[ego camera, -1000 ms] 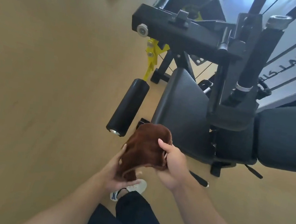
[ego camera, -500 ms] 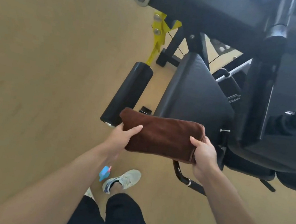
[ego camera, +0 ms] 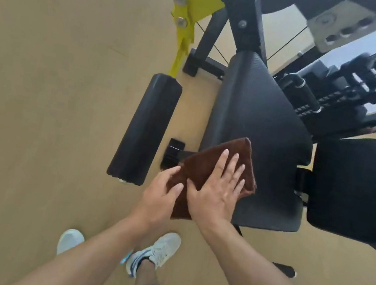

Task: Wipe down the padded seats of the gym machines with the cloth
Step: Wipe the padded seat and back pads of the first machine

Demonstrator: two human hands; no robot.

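Observation:
A folded brown cloth [ego camera: 205, 166] lies on the near left corner of the black padded seat [ego camera: 262, 118] of a gym machine. My right hand [ego camera: 218, 189] rests flat on top of the cloth with its fingers spread. Beside it, my left hand [ego camera: 159, 195] holds the cloth's near left edge, thumb on top. Part of the cloth hangs over the seat's left side. A second black pad [ego camera: 353, 185] sits to the right of the seat.
A black foam roller [ego camera: 147, 127] on a yellow lever arm [ego camera: 185, 27] stands left of the seat. Black frame posts, cables and a weight stack [ego camera: 347, 86] rise behind it. Tan flooring surrounds the machine, and my white shoes [ego camera: 155, 253] stand near the seat's front.
The cloth, held stretched between both hands in the air, has come down onto the seat. My right hand went from gripping its end to lying flat on it. The view moved closer.

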